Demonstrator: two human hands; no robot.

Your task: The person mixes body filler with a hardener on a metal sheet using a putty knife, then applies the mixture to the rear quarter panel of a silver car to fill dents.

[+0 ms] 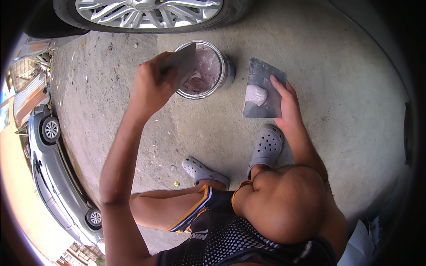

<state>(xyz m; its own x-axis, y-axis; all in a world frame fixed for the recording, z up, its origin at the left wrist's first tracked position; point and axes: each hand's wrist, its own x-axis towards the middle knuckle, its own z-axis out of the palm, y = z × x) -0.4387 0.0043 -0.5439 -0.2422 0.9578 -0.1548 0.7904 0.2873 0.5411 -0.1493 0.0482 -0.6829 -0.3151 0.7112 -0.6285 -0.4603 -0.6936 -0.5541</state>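
Observation:
My left hand [152,86] grips a flat grey spreader [185,61], its blade tilted over the left side of an open round can [227,73]. Inside the can is thick pinkish-grey putty [210,66], smeared up the inner wall. The spreader hides part of the can's mouth. To the right of the can, my right hand [290,108] holds a flat grey plate [268,71] by its right side, thumb on top and the other fingers mostly hidden beneath. A pale pink dollop of putty [256,95] lies on that plate near its left edge.
A car wheel [146,15] with silver spokes stands just beyond the can. Grey clogs [267,146] are on my feet on the concrete floor [337,88]. A silver car [57,168] is parked at the far left. White sheets [361,244] lie at the lower right.

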